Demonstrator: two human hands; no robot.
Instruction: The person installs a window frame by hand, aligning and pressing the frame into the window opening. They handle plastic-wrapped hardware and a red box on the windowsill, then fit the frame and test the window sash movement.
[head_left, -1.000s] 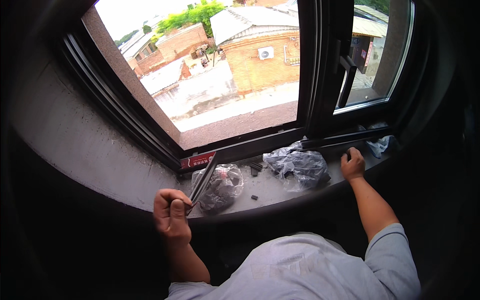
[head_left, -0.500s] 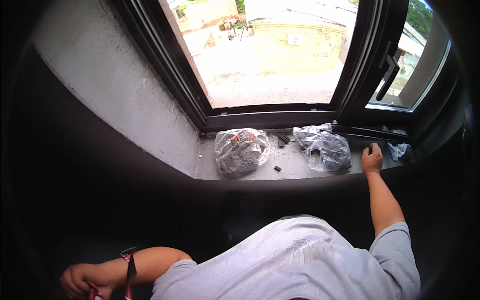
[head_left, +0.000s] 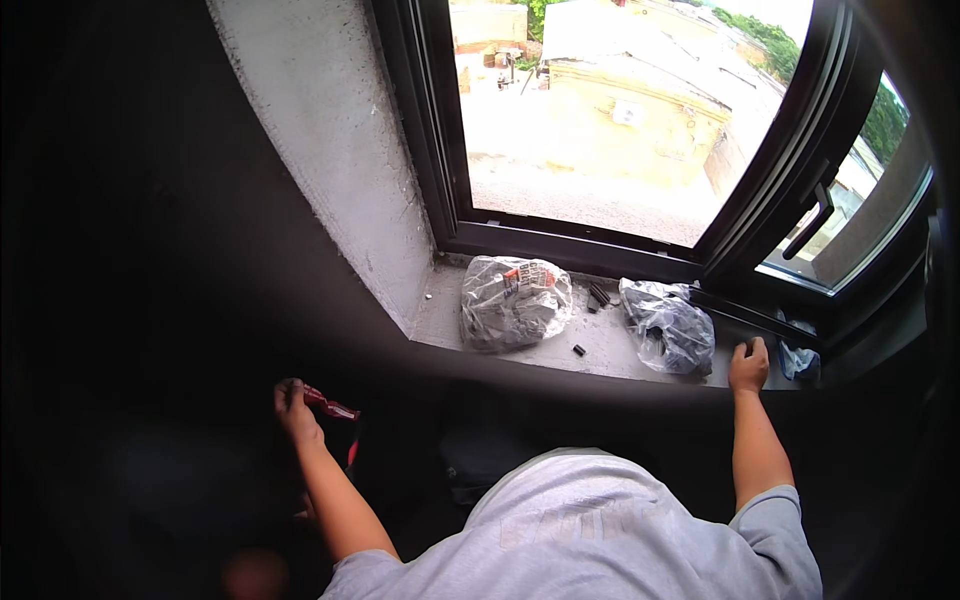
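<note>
At the left, my left hand [head_left: 297, 408] is closed on a red strip [head_left: 330, 402] with pale marks, which looks like a strap or a wrapper; a darker length of it hangs below. My right arm reaches out to the windowsill [head_left: 540, 362], where my right hand [head_left: 748, 370] has its fingers curled together at the right end. A dark spot shows between thumb and fingers, but what they hold is unclear. Close beside that hand lies a clear plastic bag of dark parts [head_left: 672, 330]. On its other side is a small blue and white plastic bag [head_left: 799, 362].
Another clear bag [head_left: 513, 305] with an orange and black print sits further left on the sill. Small black pieces [head_left: 598, 297] and a short black piece [head_left: 579, 350] lie between the bags. A black-framed window [head_left: 580, 252] with a handle [head_left: 812, 222] rises behind.
My left hand has moved up and to the right with the red strip. My right hand stays at the right end of the sill. The view has shifted and tilted.
</note>
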